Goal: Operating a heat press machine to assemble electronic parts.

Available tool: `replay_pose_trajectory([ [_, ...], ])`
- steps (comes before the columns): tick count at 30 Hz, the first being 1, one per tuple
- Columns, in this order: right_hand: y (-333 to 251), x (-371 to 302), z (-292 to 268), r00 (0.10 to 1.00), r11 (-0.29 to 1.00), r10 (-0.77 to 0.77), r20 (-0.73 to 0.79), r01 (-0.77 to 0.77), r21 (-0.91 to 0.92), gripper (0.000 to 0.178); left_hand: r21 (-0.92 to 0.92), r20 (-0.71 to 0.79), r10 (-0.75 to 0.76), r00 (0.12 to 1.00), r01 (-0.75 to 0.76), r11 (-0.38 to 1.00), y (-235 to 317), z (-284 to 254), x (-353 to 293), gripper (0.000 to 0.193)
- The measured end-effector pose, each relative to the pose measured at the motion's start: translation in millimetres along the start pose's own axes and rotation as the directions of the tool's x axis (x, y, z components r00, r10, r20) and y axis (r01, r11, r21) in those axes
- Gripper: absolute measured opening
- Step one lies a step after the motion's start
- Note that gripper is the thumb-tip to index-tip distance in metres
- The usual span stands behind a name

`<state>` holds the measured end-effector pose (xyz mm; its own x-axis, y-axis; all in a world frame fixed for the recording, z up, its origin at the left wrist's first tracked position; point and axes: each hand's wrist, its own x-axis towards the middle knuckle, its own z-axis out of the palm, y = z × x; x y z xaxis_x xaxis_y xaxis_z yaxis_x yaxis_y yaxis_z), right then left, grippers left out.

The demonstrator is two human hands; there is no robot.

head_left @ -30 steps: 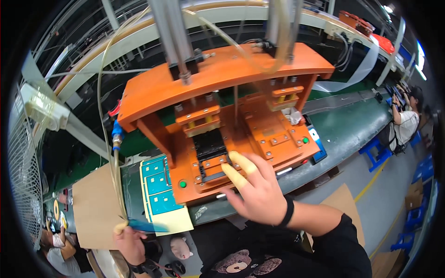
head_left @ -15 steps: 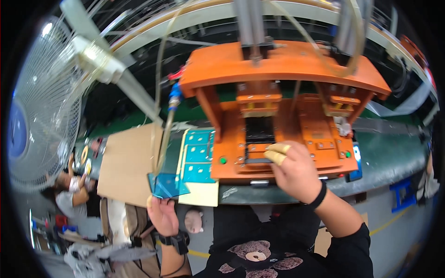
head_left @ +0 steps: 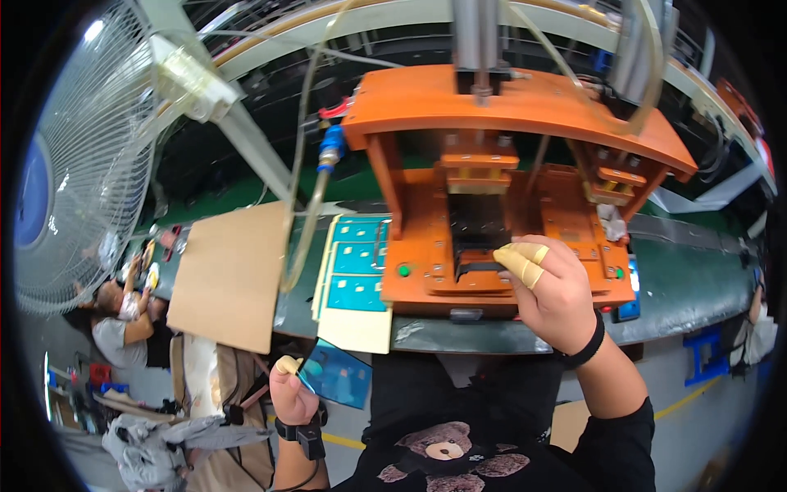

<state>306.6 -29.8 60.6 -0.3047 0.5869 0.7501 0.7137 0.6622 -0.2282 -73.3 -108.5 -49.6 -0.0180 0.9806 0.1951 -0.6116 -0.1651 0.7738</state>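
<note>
My left hand [head_left: 293, 394], a yellow cover on one finger, pinches a blue see-through sheet [head_left: 338, 374] by its left edge, in front of the bench. My right hand [head_left: 554, 289] reaches over the orange press [head_left: 426, 283], with yellow covers on its fingers. Its fingertips are closed on the end of a thin black piece [head_left: 482, 267] at the front of the left fixture. Behind that piece lies a dark shiny plate [head_left: 477, 223], below the raised left press head [head_left: 481, 161]. The fingers partly hide the fixture.
Left of the press lie teal sheets [head_left: 358, 261] with pale tabs on yellow backing. Farther left are a cardboard sheet [head_left: 229, 275], a large fan [head_left: 90, 172] and another person [head_left: 123, 328]. A clear hose [head_left: 305, 234] hangs beside the press. A blue stool [head_left: 703, 357] stands right.
My left hand has come down and nearer me, turning the blue sheet to the right of the hand. My right hand stays at the left fixture, and the black piece there appears shifted.
</note>
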Motion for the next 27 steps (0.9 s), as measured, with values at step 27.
replay_pose_trajectory([
  [27, 315, -253, -146, 0.297, -0.036, 0.955, 0.012, 0.076, 0.996, 0.018, 0.762, 0.591, -0.113, 0.799, -0.599, -0.245, -93, 148, 268, 0.034],
])
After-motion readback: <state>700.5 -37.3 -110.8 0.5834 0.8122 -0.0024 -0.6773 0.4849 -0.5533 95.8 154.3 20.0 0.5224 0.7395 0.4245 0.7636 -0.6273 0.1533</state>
